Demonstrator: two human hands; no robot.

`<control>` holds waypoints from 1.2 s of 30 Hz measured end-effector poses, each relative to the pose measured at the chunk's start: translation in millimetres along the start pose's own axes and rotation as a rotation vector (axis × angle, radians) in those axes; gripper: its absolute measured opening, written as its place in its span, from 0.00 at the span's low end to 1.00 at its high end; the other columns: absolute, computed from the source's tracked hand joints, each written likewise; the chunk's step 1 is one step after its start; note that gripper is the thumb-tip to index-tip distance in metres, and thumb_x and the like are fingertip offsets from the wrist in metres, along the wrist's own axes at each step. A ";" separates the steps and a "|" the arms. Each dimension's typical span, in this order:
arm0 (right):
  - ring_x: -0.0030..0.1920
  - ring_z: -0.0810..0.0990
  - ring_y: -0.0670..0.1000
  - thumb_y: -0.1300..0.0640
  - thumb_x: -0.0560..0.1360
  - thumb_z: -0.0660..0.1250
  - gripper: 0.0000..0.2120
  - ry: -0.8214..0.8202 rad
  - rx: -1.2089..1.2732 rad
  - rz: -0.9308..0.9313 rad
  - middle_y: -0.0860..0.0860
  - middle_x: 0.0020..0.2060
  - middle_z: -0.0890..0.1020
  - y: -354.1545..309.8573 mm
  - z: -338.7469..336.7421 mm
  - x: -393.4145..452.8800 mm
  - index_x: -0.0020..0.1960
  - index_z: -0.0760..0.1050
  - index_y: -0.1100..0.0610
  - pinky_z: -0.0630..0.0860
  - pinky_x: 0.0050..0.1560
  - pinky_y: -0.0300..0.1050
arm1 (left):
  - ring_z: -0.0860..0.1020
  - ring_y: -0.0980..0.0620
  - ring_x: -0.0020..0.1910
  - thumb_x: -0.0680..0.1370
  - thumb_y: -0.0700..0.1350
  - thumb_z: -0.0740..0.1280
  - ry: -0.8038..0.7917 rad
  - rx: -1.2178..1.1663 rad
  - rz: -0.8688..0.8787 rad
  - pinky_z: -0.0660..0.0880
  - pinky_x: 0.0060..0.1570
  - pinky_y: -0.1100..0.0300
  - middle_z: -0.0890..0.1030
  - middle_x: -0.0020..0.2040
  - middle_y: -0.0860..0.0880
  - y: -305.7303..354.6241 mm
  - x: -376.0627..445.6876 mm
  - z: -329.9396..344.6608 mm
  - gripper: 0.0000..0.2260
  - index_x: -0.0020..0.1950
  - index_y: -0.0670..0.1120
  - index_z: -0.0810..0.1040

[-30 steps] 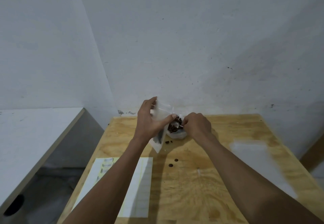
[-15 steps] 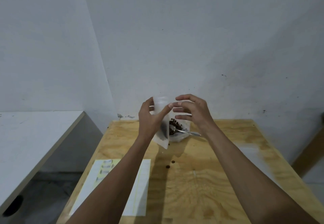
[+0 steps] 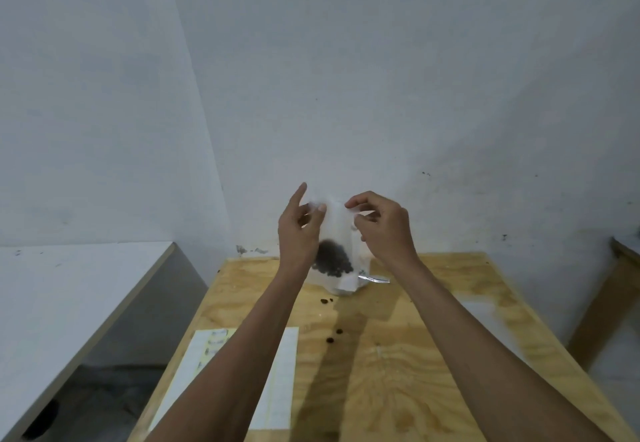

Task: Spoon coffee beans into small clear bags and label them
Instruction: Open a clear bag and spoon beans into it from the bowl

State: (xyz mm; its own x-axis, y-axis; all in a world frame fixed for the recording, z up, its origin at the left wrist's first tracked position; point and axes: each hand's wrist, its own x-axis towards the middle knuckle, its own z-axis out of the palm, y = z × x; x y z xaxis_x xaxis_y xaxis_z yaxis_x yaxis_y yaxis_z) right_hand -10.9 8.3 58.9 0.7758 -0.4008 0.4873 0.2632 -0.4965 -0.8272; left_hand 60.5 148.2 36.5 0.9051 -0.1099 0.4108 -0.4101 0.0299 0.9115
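Note:
A small clear bag hangs upright above the far end of the wooden table, with dark coffee beans heaped in its lower half. My left hand pinches its top left corner. My right hand pinches its top right edge. Behind the bag a metal spoon pokes out to the right of a white container that is mostly hidden. A white label sheet lies at the table's near left, partly under my left forearm.
Several loose beans lie on the table between the bag and the label sheet. A pale patch marks the table's right side. A grey ledge runs along the left, and another wooden table's edge shows at far right.
My right hand let go of the spoon, which now rests at the container, and rose to the bag's top. Both hands lifted the bag higher and turned it face-on.

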 end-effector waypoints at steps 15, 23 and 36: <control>0.45 0.84 0.46 0.61 0.74 0.75 0.06 0.059 0.280 0.072 0.47 0.41 0.87 -14.9 -11.5 2.3 0.49 0.87 0.51 0.83 0.47 0.44 | 0.82 0.53 0.44 0.76 0.37 0.75 -0.072 -0.193 0.064 0.78 0.45 0.60 0.86 0.45 0.47 29.7 -6.8 2.2 0.06 0.52 0.39 0.86; 0.42 0.87 0.51 0.62 0.73 0.77 0.05 0.048 0.309 0.118 0.49 0.40 0.88 -17.2 -8.3 0.7 0.48 0.88 0.55 0.84 0.48 0.42 | 0.84 0.48 0.46 0.75 0.36 0.76 -0.074 -0.197 0.020 0.81 0.54 0.46 0.87 0.43 0.46 30.3 -9.0 -1.9 0.03 0.48 0.40 0.87; 0.47 0.88 0.53 0.68 0.72 0.76 0.09 -0.052 0.465 0.181 0.55 0.44 0.89 -9.9 -19.9 1.4 0.52 0.86 0.62 0.84 0.49 0.41 | 0.85 0.51 0.46 0.75 0.33 0.74 -0.189 -0.210 -0.047 0.81 0.50 0.60 0.88 0.46 0.45 32.4 -3.2 -19.2 0.07 0.50 0.43 0.88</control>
State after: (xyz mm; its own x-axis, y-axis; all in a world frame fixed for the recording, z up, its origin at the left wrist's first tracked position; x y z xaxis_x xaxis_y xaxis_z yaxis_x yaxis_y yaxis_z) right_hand -23.8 -2.7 73.3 0.8571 -0.4036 0.3201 0.3407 -0.0218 -0.9399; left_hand 46.4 168.6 65.0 0.8773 -0.2985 0.3758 -0.3184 0.2239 0.9211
